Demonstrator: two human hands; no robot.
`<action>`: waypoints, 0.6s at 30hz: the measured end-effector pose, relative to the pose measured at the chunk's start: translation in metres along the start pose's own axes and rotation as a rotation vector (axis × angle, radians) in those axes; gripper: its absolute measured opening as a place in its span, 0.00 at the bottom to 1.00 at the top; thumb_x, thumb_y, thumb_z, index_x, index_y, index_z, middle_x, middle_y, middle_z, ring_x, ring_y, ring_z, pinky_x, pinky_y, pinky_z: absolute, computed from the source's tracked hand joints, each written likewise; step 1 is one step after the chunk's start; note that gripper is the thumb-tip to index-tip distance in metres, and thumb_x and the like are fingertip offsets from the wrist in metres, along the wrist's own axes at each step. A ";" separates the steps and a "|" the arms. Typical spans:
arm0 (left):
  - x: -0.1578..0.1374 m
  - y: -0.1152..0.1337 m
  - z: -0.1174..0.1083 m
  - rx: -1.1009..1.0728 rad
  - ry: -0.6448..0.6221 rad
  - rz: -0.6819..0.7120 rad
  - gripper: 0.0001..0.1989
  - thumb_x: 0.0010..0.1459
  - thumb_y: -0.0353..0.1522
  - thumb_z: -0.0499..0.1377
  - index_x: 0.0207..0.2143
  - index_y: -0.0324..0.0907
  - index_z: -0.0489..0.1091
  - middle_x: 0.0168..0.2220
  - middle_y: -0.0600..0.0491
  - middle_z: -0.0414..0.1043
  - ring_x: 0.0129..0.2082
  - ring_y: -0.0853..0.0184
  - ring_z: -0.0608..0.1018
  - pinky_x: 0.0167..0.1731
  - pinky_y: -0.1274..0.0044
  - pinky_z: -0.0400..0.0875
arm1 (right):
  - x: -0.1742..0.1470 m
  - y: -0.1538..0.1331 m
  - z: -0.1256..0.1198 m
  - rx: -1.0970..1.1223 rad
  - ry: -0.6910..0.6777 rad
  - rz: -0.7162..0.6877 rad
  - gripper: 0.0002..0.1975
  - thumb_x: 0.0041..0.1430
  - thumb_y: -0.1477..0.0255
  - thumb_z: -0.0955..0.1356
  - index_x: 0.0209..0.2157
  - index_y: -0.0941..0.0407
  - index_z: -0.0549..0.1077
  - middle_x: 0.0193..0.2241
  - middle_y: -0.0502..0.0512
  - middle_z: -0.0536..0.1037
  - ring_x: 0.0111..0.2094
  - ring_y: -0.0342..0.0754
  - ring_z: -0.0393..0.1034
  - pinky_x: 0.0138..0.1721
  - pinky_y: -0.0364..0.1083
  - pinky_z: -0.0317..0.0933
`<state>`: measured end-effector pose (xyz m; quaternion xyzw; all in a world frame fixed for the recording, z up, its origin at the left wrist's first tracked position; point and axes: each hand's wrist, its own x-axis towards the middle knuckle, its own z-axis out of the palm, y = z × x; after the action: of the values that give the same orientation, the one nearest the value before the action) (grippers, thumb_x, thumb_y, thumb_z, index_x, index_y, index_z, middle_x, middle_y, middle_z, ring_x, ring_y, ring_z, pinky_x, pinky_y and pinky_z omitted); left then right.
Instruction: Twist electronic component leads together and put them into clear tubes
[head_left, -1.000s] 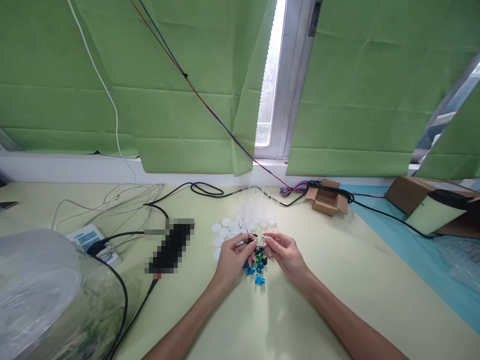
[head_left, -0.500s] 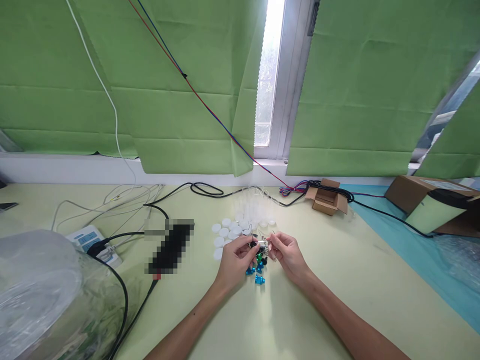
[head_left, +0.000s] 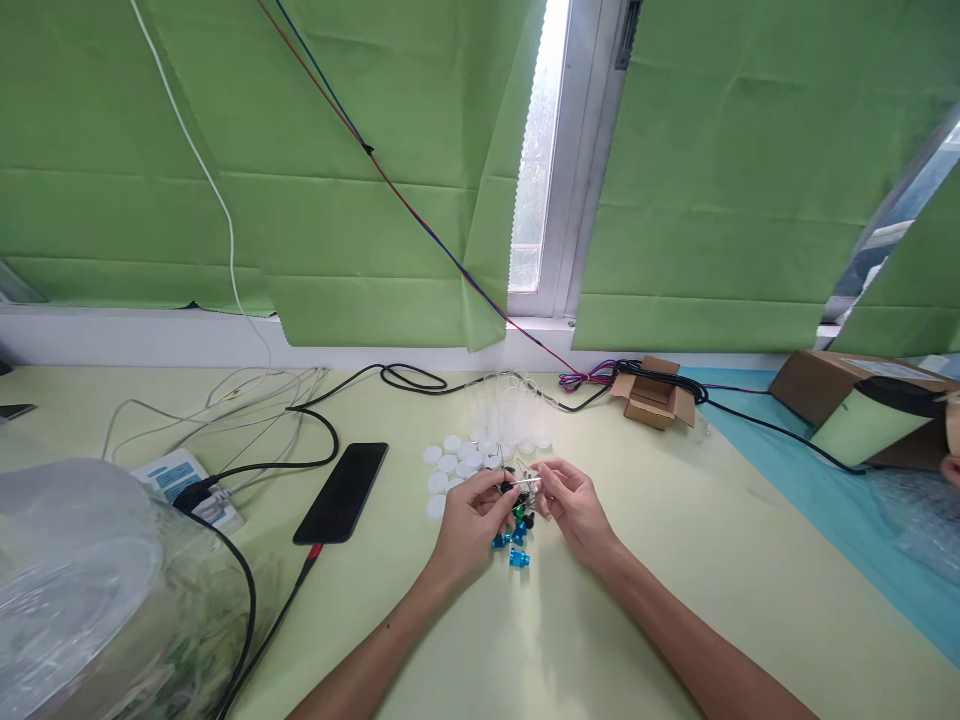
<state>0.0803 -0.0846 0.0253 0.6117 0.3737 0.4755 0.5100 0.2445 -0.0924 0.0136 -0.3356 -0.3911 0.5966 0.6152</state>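
My left hand (head_left: 472, 515) is closed in a pinch on a small black piece (head_left: 506, 487), from which a thin bent wire seems to stick up. A thin white rod (head_left: 528, 481) bridges the gap between both hands' fingertips. Its right end is pinched by my right hand (head_left: 574, 505), with the thumb and fingers together. Below the hands lie several small translucent blue pieces (head_left: 519, 559), a green one (head_left: 519, 513) and black ones. More small metal and dark bits are partly hidden behind my fingers.
Several round white caps (head_left: 437, 484) and clear upright tubes (head_left: 499, 410) stand beyond my hands. At left are a phone (head_left: 341, 493), a power strip (head_left: 176, 480), cables and a plastic bag (head_left: 75, 590). A small open carton (head_left: 660, 398) sits back right; another person's hand (head_left: 951, 468) shows at the right edge.
My hands stay almost in place, with the right fingers shifting slightly at the white rod. Part of another person's hand has come into view at the right edge.
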 end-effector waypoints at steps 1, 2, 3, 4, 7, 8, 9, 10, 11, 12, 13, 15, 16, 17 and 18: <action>0.000 0.001 0.000 -0.008 0.008 -0.008 0.10 0.55 0.37 0.64 0.35 0.40 0.74 0.23 0.56 0.68 0.19 0.72 0.71 0.18 0.81 0.67 | 0.000 -0.001 0.000 0.004 -0.002 -0.011 0.15 0.53 0.60 0.75 0.38 0.55 0.77 0.24 0.47 0.71 0.21 0.39 0.62 0.23 0.41 0.54; 0.001 0.001 0.000 -0.014 0.014 -0.017 0.11 0.55 0.38 0.64 0.35 0.39 0.74 0.22 0.57 0.67 0.18 0.72 0.70 0.18 0.80 0.67 | -0.001 -0.001 0.000 0.007 -0.007 -0.021 0.16 0.53 0.61 0.75 0.41 0.54 0.77 0.25 0.47 0.72 0.21 0.39 0.62 0.24 0.41 0.55; 0.002 0.001 0.000 -0.020 0.019 -0.027 0.11 0.55 0.38 0.64 0.35 0.39 0.74 0.21 0.57 0.67 0.18 0.72 0.70 0.18 0.80 0.67 | -0.001 -0.002 0.000 0.005 -0.012 -0.032 0.17 0.53 0.62 0.75 0.43 0.54 0.77 0.25 0.47 0.72 0.22 0.39 0.62 0.25 0.42 0.55; 0.002 0.001 -0.001 -0.024 0.023 -0.036 0.12 0.54 0.38 0.64 0.35 0.39 0.73 0.20 0.57 0.67 0.18 0.72 0.70 0.18 0.80 0.66 | -0.001 -0.002 0.001 0.000 -0.016 -0.041 0.17 0.52 0.63 0.75 0.43 0.53 0.78 0.25 0.47 0.72 0.22 0.39 0.62 0.25 0.42 0.55; 0.004 0.001 -0.001 -0.028 0.021 -0.057 0.13 0.54 0.39 0.64 0.35 0.38 0.73 0.18 0.57 0.67 0.17 0.71 0.69 0.18 0.80 0.66 | 0.000 -0.002 0.001 -0.024 -0.012 -0.048 0.16 0.50 0.63 0.76 0.40 0.54 0.79 0.24 0.48 0.71 0.22 0.39 0.62 0.24 0.42 0.54; 0.004 0.001 -0.001 -0.027 0.017 -0.059 0.13 0.54 0.39 0.64 0.35 0.38 0.73 0.18 0.57 0.67 0.17 0.71 0.69 0.18 0.80 0.66 | 0.000 -0.002 0.002 -0.030 -0.005 -0.046 0.16 0.50 0.63 0.76 0.40 0.55 0.79 0.24 0.47 0.71 0.22 0.40 0.62 0.24 0.42 0.53; 0.004 0.000 -0.001 -0.025 0.015 -0.059 0.13 0.54 0.39 0.64 0.36 0.38 0.73 0.18 0.57 0.67 0.17 0.71 0.69 0.18 0.80 0.66 | 0.000 -0.002 0.002 -0.034 0.004 -0.043 0.16 0.50 0.63 0.76 0.39 0.55 0.79 0.23 0.47 0.71 0.22 0.40 0.62 0.24 0.42 0.53; 0.004 0.000 -0.001 -0.024 0.012 -0.061 0.13 0.54 0.39 0.64 0.36 0.38 0.73 0.18 0.57 0.67 0.17 0.71 0.69 0.19 0.80 0.66 | 0.000 -0.002 0.002 -0.036 0.013 -0.041 0.16 0.49 0.63 0.76 0.39 0.55 0.79 0.22 0.47 0.70 0.22 0.40 0.62 0.24 0.42 0.53; 0.004 0.000 -0.001 -0.023 0.011 -0.061 0.13 0.54 0.39 0.64 0.36 0.38 0.73 0.18 0.57 0.67 0.17 0.71 0.69 0.19 0.80 0.66 | -0.001 -0.002 0.002 -0.037 0.022 -0.039 0.16 0.49 0.63 0.76 0.38 0.55 0.79 0.21 0.47 0.70 0.22 0.40 0.62 0.24 0.42 0.53; 0.003 0.000 -0.001 -0.023 0.012 -0.060 0.13 0.54 0.39 0.64 0.36 0.38 0.73 0.18 0.57 0.67 0.17 0.71 0.69 0.19 0.80 0.65 | -0.001 -0.002 0.003 -0.038 0.028 -0.037 0.15 0.49 0.63 0.76 0.37 0.56 0.79 0.20 0.47 0.70 0.22 0.40 0.61 0.24 0.42 0.53; 0.003 0.000 -0.001 -0.023 0.012 -0.059 0.13 0.54 0.39 0.64 0.36 0.38 0.73 0.18 0.57 0.67 0.17 0.71 0.69 0.19 0.80 0.66 | -0.001 -0.002 0.003 -0.038 0.035 -0.035 0.15 0.49 0.62 0.77 0.36 0.56 0.79 0.20 0.47 0.70 0.22 0.40 0.61 0.24 0.42 0.53; 0.003 -0.001 -0.001 -0.021 0.012 -0.057 0.13 0.55 0.39 0.64 0.37 0.38 0.73 0.18 0.57 0.67 0.17 0.71 0.69 0.19 0.80 0.66 | -0.001 -0.002 0.003 -0.039 0.047 -0.033 0.14 0.48 0.62 0.77 0.33 0.57 0.78 0.20 0.47 0.70 0.21 0.40 0.61 0.24 0.42 0.53; 0.002 -0.001 -0.001 -0.022 0.013 -0.054 0.13 0.55 0.39 0.64 0.37 0.38 0.73 0.19 0.57 0.67 0.18 0.71 0.70 0.19 0.80 0.66 | -0.001 -0.002 0.003 -0.041 0.052 -0.033 0.14 0.48 0.61 0.77 0.30 0.57 0.77 0.20 0.48 0.71 0.21 0.40 0.61 0.23 0.42 0.53; 0.002 -0.001 -0.001 -0.023 0.014 -0.051 0.13 0.55 0.39 0.64 0.37 0.38 0.73 0.19 0.57 0.67 0.18 0.71 0.70 0.19 0.79 0.66 | -0.001 -0.002 0.003 -0.044 0.056 -0.033 0.14 0.48 0.61 0.77 0.28 0.57 0.76 0.21 0.48 0.72 0.21 0.40 0.61 0.23 0.42 0.53; 0.002 -0.001 -0.001 -0.024 0.018 -0.049 0.13 0.55 0.39 0.64 0.37 0.39 0.73 0.19 0.57 0.67 0.18 0.71 0.70 0.19 0.79 0.66 | -0.001 -0.002 0.003 -0.048 0.058 -0.032 0.15 0.48 0.61 0.77 0.26 0.57 0.75 0.21 0.49 0.72 0.20 0.40 0.61 0.23 0.42 0.53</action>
<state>0.0803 -0.0825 0.0245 0.5918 0.3875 0.4727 0.5255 0.2426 -0.0937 0.0164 -0.3612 -0.3924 0.5672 0.6275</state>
